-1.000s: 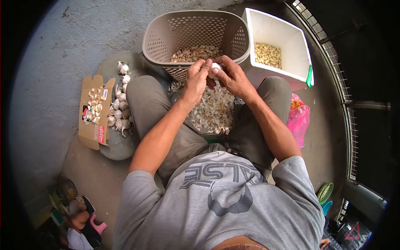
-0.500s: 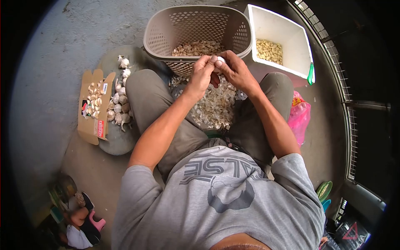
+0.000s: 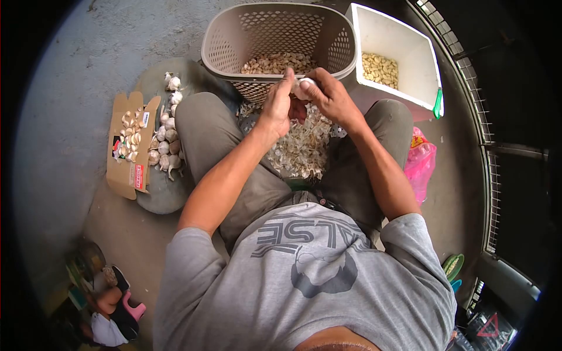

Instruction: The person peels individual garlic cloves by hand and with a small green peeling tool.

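White garlic bulb [image 3: 299,91] sits pinched in my right hand [image 3: 332,99], thumb across it; my left hand [image 3: 277,105] stands loosely spread just left of it. Its direction and long axis I cannot tell.

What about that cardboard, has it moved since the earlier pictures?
No, the cardboard keeps its place against the grey platform under it; the whole view shifted.

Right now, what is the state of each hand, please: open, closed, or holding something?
Left hand: beside the garlic bulb, thumb raised; fingers partly hidden, so open or closed cannot be told.
Right hand: closed, holding the garlic bulb.
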`<state>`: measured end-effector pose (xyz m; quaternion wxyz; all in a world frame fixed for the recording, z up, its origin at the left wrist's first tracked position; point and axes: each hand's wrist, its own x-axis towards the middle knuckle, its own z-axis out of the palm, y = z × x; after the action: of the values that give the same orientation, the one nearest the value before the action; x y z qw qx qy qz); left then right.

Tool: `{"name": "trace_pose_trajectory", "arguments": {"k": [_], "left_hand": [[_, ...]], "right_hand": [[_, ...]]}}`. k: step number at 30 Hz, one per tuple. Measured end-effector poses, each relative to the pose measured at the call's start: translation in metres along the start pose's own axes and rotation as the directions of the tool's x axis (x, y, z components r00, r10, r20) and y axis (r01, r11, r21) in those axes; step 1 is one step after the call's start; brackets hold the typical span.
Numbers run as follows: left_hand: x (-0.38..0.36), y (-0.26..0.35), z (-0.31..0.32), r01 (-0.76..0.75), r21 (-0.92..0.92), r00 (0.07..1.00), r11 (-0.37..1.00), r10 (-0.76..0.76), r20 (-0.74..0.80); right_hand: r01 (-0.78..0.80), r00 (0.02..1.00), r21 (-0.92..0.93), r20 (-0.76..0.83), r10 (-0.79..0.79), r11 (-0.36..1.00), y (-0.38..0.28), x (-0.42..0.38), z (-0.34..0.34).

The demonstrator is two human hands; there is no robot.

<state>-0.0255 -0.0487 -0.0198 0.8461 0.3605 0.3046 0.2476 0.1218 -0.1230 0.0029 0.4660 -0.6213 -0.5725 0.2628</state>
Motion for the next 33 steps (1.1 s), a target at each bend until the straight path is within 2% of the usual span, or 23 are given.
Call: {"name": "trace_pose_trajectory", "arguments": {"k": [2, 3, 5, 8, 11, 12, 15, 16, 18, 20, 22, 24, 25, 26, 27, 31, 33], "left_hand": [[0.001, -0.002, 0.004, -0.073, 0.107, 0.997, 0.992, 0.071, 0.029], [0.001, -0.003, 0.006, -0.110, 0.157, 0.994, 0.981, 0.104, 0.046], [-0.001, -0.002, 0.007, -0.078, 0.096, 0.996, 0.992, 0.075, 0.039], [0.003, 0.004, -0.001, 0.004, 0.007, 1.000, 1.000, -0.004, 0.001], [0.001, 0.009, -0.005, 0.066, -0.008, 0.998, 0.998, -0.066, 0.017], [-0.001, 0.013, -0.003, 0.088, 0.028, 0.996, 0.996, -0.088, -0.015], [0.000, 0.014, -0.004, 0.022, 0.129, 0.999, 0.991, -0.017, -0.037], [0.001, 0.013, -0.004, 0.010, 0.168, 0.999, 0.986, -0.004, -0.040], [0.002, 0.012, -0.004, -0.012, 0.248, 0.999, 0.969, 0.022, -0.039], [0.004, 0.003, 0.005, -0.229, 0.359, 0.973, 0.905, 0.227, 0.047], [0.001, -0.002, 0.010, -0.335, 0.436, 0.941, 0.835, 0.319, 0.111], [0.000, -0.004, 0.011, -0.321, 0.407, 0.947, 0.855, 0.304, 0.109], [-0.001, -0.004, 0.010, -0.314, 0.393, 0.949, 0.864, 0.296, 0.107], [0.005, -0.006, 0.007, -0.348, 0.460, 0.935, 0.817, 0.341, 0.101], [0.003, -0.004, 0.009, -0.332, 0.428, 0.940, 0.841, 0.332, 0.076], [-0.001, -0.001, 0.014, -0.259, 0.318, 0.963, 0.912, 0.270, 0.010], [-0.003, -0.002, 0.013, -0.203, 0.263, 0.977, 0.943, 0.214, -0.015]], "right_hand": [[-0.107, 0.994, 0.068, 0.023, 0.106, 0.992, -0.005, 0.000, -0.005], [-0.108, 0.994, 0.054, 0.027, 0.106, 0.993, -0.004, -0.001, -0.004], [-0.109, 0.994, 0.025, 0.030, 0.109, 0.994, 0.002, -0.002, -0.004], [-0.045, 0.998, 0.332, 0.046, 0.032, 0.942, 0.008, -0.008, 0.006], [-0.063, 0.997, 0.119, 0.061, 0.056, 0.991, -0.003, -0.009, 0.003], [-0.010, 0.999, 0.067, 0.043, 0.007, 0.998, -0.016, -0.012, 0.003], [0.085, 0.994, 0.027, 0.069, -0.087, 0.996, -0.018, -0.010, 0.005], [0.030, 0.995, 0.080, 0.088, -0.037, 0.996, -0.020, -0.010, 0.003], [-0.076, 0.996, 0.055, 0.052, 0.073, 0.996, -0.010, -0.005, -0.002], [-0.153, 0.988, 0.042, -0.017, 0.154, 0.987, -0.003, -0.003, -0.004], [-0.150, 0.988, 0.044, -0.029, 0.152, 0.988, 0.005, -0.001, -0.003], [-0.126, 0.991, 0.044, -0.043, 0.128, 0.991, 0.006, -0.002, 0.000], [-0.082, 0.994, 0.043, -0.064, 0.085, 0.996, 0.002, -0.003, 0.003], [-0.037, 0.996, 0.043, -0.084, 0.040, 0.998, -0.002, -0.006, 0.006], [0.009, 0.995, 0.041, -0.105, -0.004, 0.999, -0.007, -0.007, 0.007], [-0.027, 0.999, -0.029, -0.025, 0.026, 0.999, -0.003, -0.004, 0.005], [0.009, 1.000, -0.109, -0.002, -0.010, 0.994, -0.005, -0.005, 0.005]]}}
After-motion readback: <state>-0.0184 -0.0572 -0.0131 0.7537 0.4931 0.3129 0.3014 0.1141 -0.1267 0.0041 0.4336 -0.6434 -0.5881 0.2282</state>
